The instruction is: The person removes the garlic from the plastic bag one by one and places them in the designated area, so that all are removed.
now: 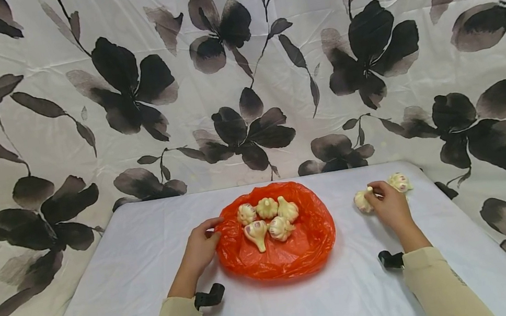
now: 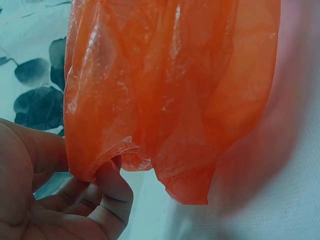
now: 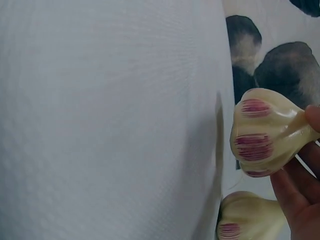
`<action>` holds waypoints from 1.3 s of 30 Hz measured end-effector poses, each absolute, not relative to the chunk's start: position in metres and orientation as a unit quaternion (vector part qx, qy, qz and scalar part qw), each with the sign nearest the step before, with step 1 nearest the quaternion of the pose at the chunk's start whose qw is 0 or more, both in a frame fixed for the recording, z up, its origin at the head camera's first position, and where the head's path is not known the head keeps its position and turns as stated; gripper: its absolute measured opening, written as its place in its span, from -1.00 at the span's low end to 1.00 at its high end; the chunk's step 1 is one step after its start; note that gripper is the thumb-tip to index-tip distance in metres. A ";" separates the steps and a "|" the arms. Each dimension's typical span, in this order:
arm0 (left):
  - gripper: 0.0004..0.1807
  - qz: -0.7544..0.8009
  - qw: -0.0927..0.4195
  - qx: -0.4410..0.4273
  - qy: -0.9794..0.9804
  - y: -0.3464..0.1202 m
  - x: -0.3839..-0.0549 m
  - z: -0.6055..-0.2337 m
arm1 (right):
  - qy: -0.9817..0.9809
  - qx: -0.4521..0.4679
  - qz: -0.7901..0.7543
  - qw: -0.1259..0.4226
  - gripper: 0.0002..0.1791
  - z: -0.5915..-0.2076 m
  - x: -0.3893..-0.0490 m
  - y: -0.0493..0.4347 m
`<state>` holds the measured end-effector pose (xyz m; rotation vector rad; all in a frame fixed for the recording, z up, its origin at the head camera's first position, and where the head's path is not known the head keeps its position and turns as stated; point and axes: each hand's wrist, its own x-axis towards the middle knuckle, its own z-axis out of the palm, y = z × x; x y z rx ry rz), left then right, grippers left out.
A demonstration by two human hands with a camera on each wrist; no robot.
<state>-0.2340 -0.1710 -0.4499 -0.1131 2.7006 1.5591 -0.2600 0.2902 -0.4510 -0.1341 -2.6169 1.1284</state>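
A red plastic bag [image 1: 313, 248] lies spread open in the middle of the table, with several garlic bulbs [image 1: 267, 208] grouped inside it. My left hand [image 1: 199, 244] pinches the bag's left edge between thumb and fingers; the left wrist view shows the thin film [image 2: 170, 90] gathered there. Over on the right, my right hand [image 1: 392, 210] grips a garlic bulb [image 3: 262, 132] by its stem, its purple-streaked base turned away from the palm. Another garlic bulb [image 1: 399, 182] lies on the cloth just beyond that hand.
A white cloth [image 1: 144, 277] covers the table. Behind its far edge hangs a pale curtain [image 1: 298, 136] printed with dark flowers. Black wrist mounts [image 1: 209, 296] stick out beside both sleeves, low over the tabletop.
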 end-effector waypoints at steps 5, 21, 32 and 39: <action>-0.60 0.499 0.013 -0.040 0.866 -0.171 -0.234 -0.448 | -0.910 -0.050 0.390 0.131 -0.60 -0.454 -0.260 0.292; -0.59 0.502 0.011 -0.035 0.864 -0.171 -0.234 -0.448 | -0.913 -0.052 0.387 0.115 -0.57 -0.458 -0.262 0.294; -0.60 0.498 0.015 -0.043 0.866 -0.171 -0.235 -0.451 | -0.916 -0.058 0.382 0.106 -0.57 -0.456 -0.261 0.294; -0.60 0.498 0.014 -0.041 0.866 -0.170 -0.233 -0.450 | -0.919 -0.048 0.375 0.110 -0.58 -0.454 -0.260 0.294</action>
